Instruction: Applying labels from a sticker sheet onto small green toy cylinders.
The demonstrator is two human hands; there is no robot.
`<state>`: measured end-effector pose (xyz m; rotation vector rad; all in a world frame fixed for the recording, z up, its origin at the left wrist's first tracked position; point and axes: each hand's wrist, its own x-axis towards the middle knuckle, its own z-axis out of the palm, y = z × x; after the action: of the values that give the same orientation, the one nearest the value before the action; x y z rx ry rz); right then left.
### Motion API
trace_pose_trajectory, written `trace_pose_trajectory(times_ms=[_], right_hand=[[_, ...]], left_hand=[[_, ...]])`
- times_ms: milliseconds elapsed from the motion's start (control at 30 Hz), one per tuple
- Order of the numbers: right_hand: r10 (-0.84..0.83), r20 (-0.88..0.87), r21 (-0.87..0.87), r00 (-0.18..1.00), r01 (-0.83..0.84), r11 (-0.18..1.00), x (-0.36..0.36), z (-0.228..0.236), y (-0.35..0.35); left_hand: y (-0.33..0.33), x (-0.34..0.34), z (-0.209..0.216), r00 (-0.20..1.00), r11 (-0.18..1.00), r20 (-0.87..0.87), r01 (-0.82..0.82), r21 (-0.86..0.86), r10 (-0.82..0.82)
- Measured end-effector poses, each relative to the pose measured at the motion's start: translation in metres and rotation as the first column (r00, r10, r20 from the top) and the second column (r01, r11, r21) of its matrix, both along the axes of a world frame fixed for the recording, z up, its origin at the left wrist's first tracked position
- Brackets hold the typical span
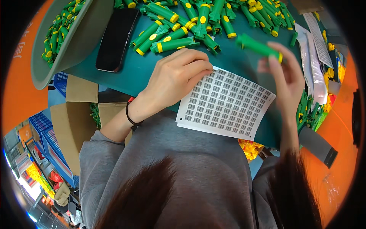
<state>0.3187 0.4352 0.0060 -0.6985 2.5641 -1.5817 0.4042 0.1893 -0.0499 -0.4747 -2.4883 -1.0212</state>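
Observation:
A white sheet of small grey printed labels lies tilted near the table's front edge, overhanging it, with another sheet's edge showing beneath. My left hand is closed at its top left corner, fingertips pinched on the sheet's edge; whether a loose label is between them is hidden. To the right, my right hand grips a green plastic tube by its yellow-capped end, above the table and slightly blurred. Several similar green tubes with yellow ends and round yellow spots are heaped beyond my hands.
The dark green table carries a black phone at the left. A grey-green tub full of tubes tilts at the far left. Below it stands an open cardboard box. White sheets and plastic bags lie along the right edge.

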Motion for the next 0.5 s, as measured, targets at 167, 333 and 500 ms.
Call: trace_pose_trajectory(times_ms=[167, 333, 500], right_hand=[[0.243, 0.195, -0.327, 0.95, -0.171, 0.929, 0.042, -0.032, 0.021], [0.218, 0.353, -0.464, 0.91, -0.032, 0.885, 0.048, -0.043, 0.023], [0.235, 0.248, -0.469, 0.94, -0.096, 0.878, 0.051, -0.045, 0.024]], left_hand=[[0.008, -0.003, 0.0, 0.997, 0.992, 0.071, -0.033, 0.123, 0.025], [0.007, -0.009, 0.03, 0.887, 0.861, 0.446, -0.135, 0.49, -0.114], [0.033, -0.011, 0.064, 0.858, 0.877, 0.416, 0.078, 0.474, -0.301]])
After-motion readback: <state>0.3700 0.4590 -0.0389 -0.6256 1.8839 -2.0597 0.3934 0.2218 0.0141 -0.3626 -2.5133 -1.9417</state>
